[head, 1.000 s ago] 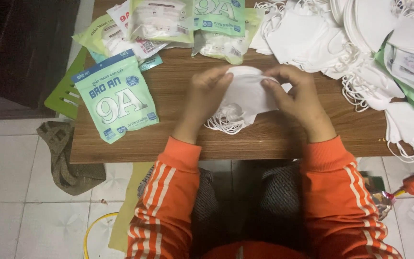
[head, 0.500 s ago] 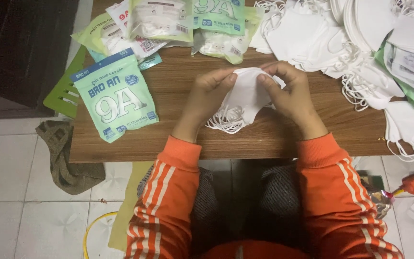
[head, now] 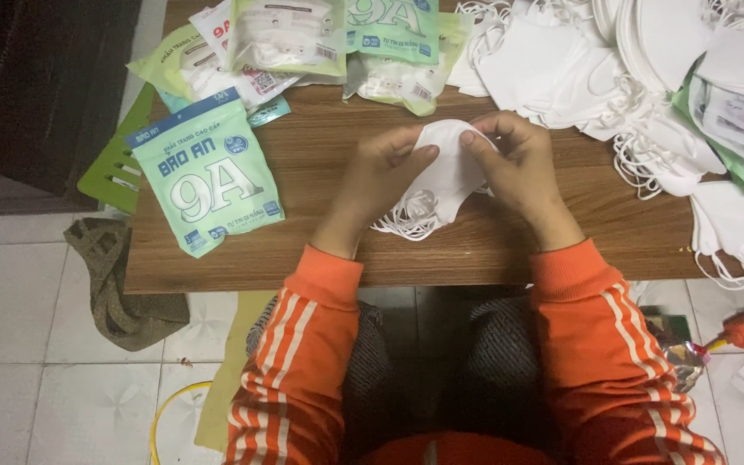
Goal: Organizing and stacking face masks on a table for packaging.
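Observation:
My left hand (head: 382, 175) and my right hand (head: 520, 165) both grip a small stack of folded white face masks (head: 445, 176) over the middle of the brown wooden table (head: 320, 250). The masks' white ear loops (head: 408, 215) hang bunched below the stack, resting on the wood. My thumbs and fingertips pinch the stack's upper edge from either side. Orange sleeves with white stripes cover both my arms.
A green mask pouch (head: 208, 172) lies at the table's left edge. More filled pouches (head: 290, 39) sit at the back. Loose white masks (head: 579, 69) pile up at the back right and right edge (head: 738, 224). A cloth (head: 118, 284) lies on the tiled floor.
The mask stack has shifted slightly away from me and my hands have closed in on its top edge; the ear loops stay bunched underneath.

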